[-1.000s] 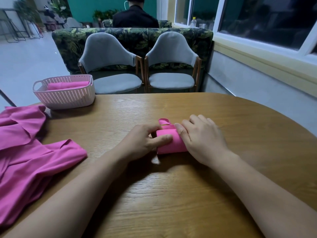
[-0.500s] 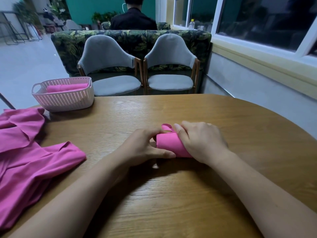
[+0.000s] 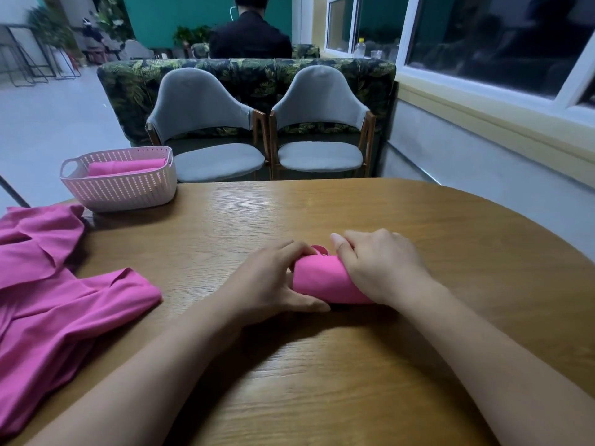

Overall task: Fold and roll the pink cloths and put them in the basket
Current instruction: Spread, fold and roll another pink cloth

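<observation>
a wooden table (image 3: pixel 418 252) with a rounded far edge fills the lower view. behind its far edge stand two grey chairs (image 3: pixel 206 123) side by side, then a leaf-print bench (image 3: pixel 251 75), then a person (image 3: pixel 249 40) in dark clothing seated with their back to the camera. a window (image 3: pixel 499 43) runs along the right wall, and a bottle (image 3: pixel 360 48) stands near its far end. the roll (image 3: pixel 325 280), a pink cloth wound into a short cylinder, is near the centre of the table with its axis running left to right. whether it rests on the surface or is slightly raised cannot be told. the left hand (image 3: pixel 270 281) grips the left end, with fingers curled over the top and the thumb stretched along the near side. the right hand (image 3: pixel 383 268) grips the right end, with fingers curled over the top and knuckles up. a small loose fold of cloth shows at the far side of the roll, between the two hands. both forearms reach in from the near edge. the basket (image 3: pixel 125 191), white and perforated with a handle slot, stands at the far left corner of the table, well apart from the roll. a finished roll (image 3: pixel 125 167) lies inside it, along its length. the loose cloths (image 3: pixel 48 300), pink and not rolled, lie in a pile at the left edge, just on the near side of the basket.
</observation>
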A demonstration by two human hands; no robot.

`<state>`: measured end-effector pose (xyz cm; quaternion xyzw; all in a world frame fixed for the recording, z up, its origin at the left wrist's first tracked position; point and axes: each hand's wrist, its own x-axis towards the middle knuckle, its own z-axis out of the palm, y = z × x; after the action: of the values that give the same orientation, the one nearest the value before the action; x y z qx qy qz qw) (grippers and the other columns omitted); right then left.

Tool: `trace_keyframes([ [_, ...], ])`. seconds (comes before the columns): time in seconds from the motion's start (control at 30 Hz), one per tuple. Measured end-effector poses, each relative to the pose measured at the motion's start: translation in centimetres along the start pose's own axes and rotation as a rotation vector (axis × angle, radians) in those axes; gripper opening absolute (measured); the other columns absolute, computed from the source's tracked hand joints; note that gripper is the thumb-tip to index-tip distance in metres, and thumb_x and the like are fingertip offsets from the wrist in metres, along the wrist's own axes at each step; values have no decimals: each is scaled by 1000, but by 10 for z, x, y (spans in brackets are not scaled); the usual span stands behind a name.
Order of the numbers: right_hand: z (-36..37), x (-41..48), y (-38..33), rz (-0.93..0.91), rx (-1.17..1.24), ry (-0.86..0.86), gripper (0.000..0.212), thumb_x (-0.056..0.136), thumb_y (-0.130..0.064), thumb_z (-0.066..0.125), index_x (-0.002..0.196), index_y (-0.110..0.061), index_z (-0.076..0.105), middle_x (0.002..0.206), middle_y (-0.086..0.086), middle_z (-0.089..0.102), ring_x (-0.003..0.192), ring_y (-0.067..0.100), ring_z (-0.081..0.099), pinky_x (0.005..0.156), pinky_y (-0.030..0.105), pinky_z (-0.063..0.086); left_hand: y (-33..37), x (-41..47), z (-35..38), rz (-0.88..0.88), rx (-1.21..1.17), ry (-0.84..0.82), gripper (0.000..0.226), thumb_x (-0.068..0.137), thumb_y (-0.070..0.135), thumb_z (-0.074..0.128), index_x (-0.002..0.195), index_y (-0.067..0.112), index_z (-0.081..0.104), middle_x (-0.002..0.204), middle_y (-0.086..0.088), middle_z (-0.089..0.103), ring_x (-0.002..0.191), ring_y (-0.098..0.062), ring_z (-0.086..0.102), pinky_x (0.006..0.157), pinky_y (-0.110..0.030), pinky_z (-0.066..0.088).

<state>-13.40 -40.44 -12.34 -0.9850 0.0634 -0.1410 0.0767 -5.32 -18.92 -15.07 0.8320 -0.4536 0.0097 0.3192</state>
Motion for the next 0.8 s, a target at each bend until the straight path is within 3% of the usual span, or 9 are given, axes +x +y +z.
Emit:
trace_keyframes([
  [0.1,3,-4,0,-61,-34,48,50,105,-64,22,89,-30,55,87,0,67,86,29,63,70,40,44,2,3,-3,-113,-132,-52,70,61,65,94,118,38,66,100,13,74,86,-3,71,77,-26,57],
  [0.17,8,-7,0,-140,-72,110,49,107,-59,23,97,-31,62,88,-6,60,86,22,57,73,40,45,-2,6,-4,-143,-120,-57,70,59,71,92,116,39,67,95,9,75,85,-4,72,79,-35,58],
  [0.27,7,-8,-2,-148,-79,101,46,109,-55,24,97,-31,62,84,-8,58,84,21,58,73,38,44,-4,4,-2,-159,-78,-50,71,60,74,90,118,41,66,99,14,73,92,-1,69,83,-33,57],
  [0.43,-1,-3,-2,-34,-48,-12,56,106,-63,21,95,-28,63,87,5,70,86,35,65,73,42,50,-1,0,5,38,12,23,83,62,66,92,131,37,56,123,21,61,111,-2,60,92,-30,52],
  [0.6,2,-7,1,-109,-8,29,55,104,-68,18,99,-33,60,91,-8,65,87,22,62,75,40,50,-1,4,4,-12,-65,7,69,64,47,96,122,37,61,108,17,69,93,-1,67,79,-32,56],
  [0.8,-5,-10,10,-355,78,-44,59,95,-80,39,131,-38,59,113,-18,56,98,6,49,85,31,47,-5,-1,-3,-100,-133,-1,54,67,47,91,114,37,65,96,12,73,87,-6,69,76,-36,58],
])
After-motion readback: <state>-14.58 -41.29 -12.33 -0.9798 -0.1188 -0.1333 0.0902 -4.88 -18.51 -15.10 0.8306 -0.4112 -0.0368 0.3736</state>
